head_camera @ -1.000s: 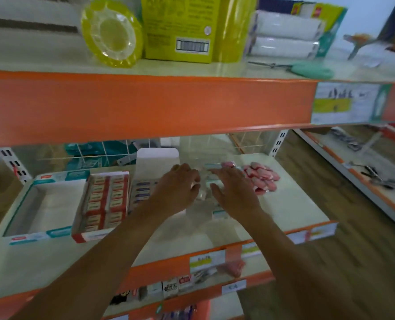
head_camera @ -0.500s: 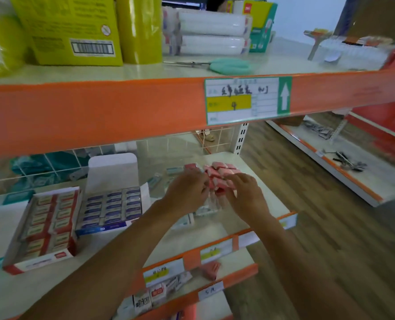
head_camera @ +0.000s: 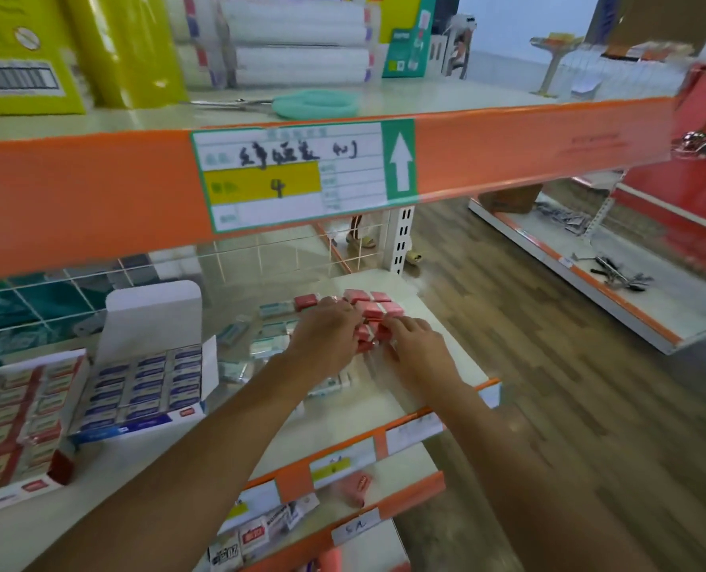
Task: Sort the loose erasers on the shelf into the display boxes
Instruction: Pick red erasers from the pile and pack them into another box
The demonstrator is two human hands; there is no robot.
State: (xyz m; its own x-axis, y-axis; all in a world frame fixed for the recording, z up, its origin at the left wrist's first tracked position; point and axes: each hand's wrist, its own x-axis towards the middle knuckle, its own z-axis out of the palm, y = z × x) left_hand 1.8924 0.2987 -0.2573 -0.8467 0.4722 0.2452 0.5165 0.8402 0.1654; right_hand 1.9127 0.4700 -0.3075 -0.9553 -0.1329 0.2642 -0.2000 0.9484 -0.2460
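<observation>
So both hands are way over at the far right end of the shelf (head_camera: 367, 410), right on the heap of pink erasers (head_camera: 369, 308). The left hand (head_camera: 326, 337) comes in from the left with its fingers bent down over the near edge of the heap. The right hand (head_camera: 419, 344) sits just beside it on the right, fingertips pointing left into the same pinks. A few pink ones are squeezed in the gap between the two hands. Is either hand actually gripping one, or just pressing on them? Honestly can't tell, the fingers cover that bit and it's blurry.

Left of the heap there's a scatter of pale erasers (head_camera: 270, 333) with teal-ish wrappers lying loose on the shelf, some partly under the left forearm.

Further left are the display boxes. The blue box (head_camera: 144, 392) has its white lid flap standing up at the back and rows of blue-labelled erasers filling it. Touching its left side is the red box (head_camera: 17, 423), also packed in rows (red and cream labels, too soft to read).

Above all this is the upper shelf's orange edge with a price label (head_camera: 297, 175), a handwritten 4 on yellow and a white arrow pointing up. On that upper shelf are scissors (head_camera: 314, 103) with teal handles lying flat, a yellow carton (head_camera: 17, 47) at far left and stacked white rolls (head_camera: 297, 35) behind the scissors.

One pink packet (head_camera: 356, 487) lies on the lower shelf below.
</observation>
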